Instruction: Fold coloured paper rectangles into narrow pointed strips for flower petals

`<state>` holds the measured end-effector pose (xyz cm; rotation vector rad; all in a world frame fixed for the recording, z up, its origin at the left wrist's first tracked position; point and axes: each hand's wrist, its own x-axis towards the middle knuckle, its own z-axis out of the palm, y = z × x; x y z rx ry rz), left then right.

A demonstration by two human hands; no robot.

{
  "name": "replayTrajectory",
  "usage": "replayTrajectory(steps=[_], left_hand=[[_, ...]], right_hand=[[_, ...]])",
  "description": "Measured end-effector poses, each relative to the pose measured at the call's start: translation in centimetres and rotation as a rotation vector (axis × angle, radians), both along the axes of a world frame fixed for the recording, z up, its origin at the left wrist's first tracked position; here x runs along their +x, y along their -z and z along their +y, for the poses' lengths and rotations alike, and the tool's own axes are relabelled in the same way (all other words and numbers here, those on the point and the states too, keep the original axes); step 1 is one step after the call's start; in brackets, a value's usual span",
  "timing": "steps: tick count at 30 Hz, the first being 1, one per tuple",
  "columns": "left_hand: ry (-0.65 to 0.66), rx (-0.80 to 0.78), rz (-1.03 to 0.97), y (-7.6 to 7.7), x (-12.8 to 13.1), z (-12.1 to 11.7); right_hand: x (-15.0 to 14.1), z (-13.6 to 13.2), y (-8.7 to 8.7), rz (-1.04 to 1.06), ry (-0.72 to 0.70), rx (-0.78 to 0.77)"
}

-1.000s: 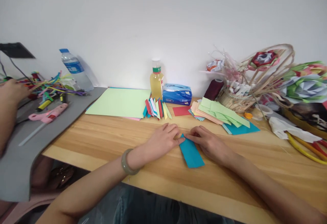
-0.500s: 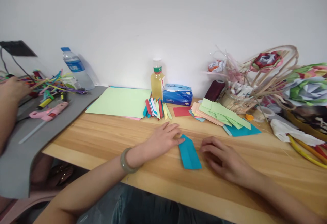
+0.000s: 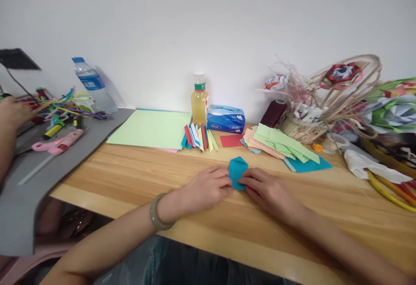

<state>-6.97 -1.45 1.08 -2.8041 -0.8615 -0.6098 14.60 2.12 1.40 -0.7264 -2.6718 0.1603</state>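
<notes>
A small blue sheet of paper (image 3: 237, 171) with folded top corners is on the wooden table between my hands. My left hand (image 3: 211, 185), with a bangle at the wrist, has its fingers closed at the paper's left edge. From the other side, my right hand (image 3: 268, 188) pinches the lower right part of the sheet. The paper's lower end looks turned up, and my fingertips hide part of it. Beyond it lie a bundle of folded paper strips (image 3: 198, 137) and a red paper piece (image 3: 231, 141).
Behind stand a juice bottle (image 3: 199, 103) and a blue tissue pack (image 3: 226, 119). Green paper slips (image 3: 279, 141) lie right, near paper flowers (image 3: 341, 76). On the left grey mat are a pink glue gun (image 3: 60, 142), a water bottle (image 3: 94, 83) and another person's hand (image 3: 14, 111).
My right hand has moved left onto the blue paper, which now looks shorter, its lower end folded up. My left hand has shifted down along its edge.
</notes>
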Motion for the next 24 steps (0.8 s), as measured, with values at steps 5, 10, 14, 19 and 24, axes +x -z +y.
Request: replayTrajectory(steps=[5,10,14,19,24], left_hand=[[-0.005,0.036,0.02,0.2,-0.2,0.1],[-0.027,0.037,0.032,0.5,-0.1,-0.1],[-0.031,0.048,0.059,0.6,0.0,-0.4],[-0.039,0.06,0.083,0.6,0.1,-0.5],[-0.035,0.055,0.075,0.5,0.2,-0.6]], right_hand=[[0.0,0.3,-0.5,0.06,-0.058,-0.097],[0.1,1.2,-0.6,0.129,-0.041,-0.37],[-0.4,1.6,-1.1,0.114,0.039,-0.566],[-0.9,1.8,-1.0,0.118,0.145,-0.549],[-1.1,1.9,-0.5,0.106,0.16,-0.51]])
